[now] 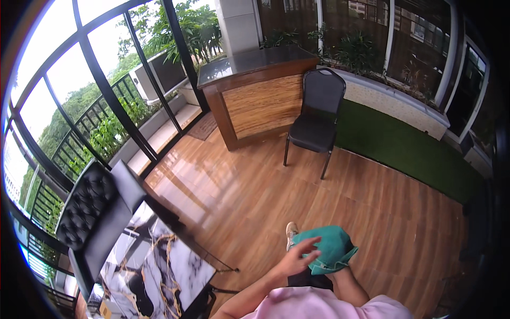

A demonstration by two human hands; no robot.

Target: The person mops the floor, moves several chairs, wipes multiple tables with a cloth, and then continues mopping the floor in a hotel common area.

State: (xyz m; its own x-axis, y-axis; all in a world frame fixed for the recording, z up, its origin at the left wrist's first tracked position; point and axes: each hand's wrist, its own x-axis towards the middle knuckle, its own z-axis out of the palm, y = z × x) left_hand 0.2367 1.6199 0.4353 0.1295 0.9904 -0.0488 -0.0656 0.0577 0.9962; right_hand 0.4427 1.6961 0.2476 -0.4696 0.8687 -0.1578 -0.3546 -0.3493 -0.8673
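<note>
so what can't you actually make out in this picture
All in the head view:
- Right hand: hidden by the green cloth item; only the forearm shows.
- Anything inside or under the green item: covered by its own fabric.
- Whether the left hand touches it: the overlap from above hides any gap.
- The marble-patterned table's near end: cut off by the lower edge.

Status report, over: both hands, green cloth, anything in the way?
Left hand, fingers spread, by green cloth; contact unclear. Right hand hidden by cloth. Black chair ahead, apart from both.
</note>
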